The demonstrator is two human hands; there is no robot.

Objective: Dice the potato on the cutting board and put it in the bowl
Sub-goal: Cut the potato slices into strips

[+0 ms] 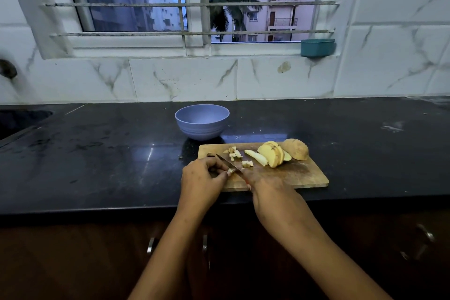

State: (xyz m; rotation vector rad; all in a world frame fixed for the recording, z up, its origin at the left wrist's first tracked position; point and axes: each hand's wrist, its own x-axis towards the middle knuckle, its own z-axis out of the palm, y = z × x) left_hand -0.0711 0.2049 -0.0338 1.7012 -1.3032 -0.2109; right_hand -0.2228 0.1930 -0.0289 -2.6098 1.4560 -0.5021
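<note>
A wooden cutting board (299,174) lies on the black counter. On its far right sits an uncut potato half (295,148), with several slices (271,153) leaning against it. Small diced pieces (235,153) lie near the board's far left. My right hand (264,187) grips a knife (227,162) whose blade points away to the left across the board. My left hand (203,178) pinches a small potato piece (230,171) against the board beside the blade. A lilac bowl (202,120) stands behind the board; I see nothing inside it.
The black counter (97,153) runs left toward a sink edge (22,122). A teal container (317,47) hangs at the window sill. Cabinet handles (151,245) show below the counter's front edge.
</note>
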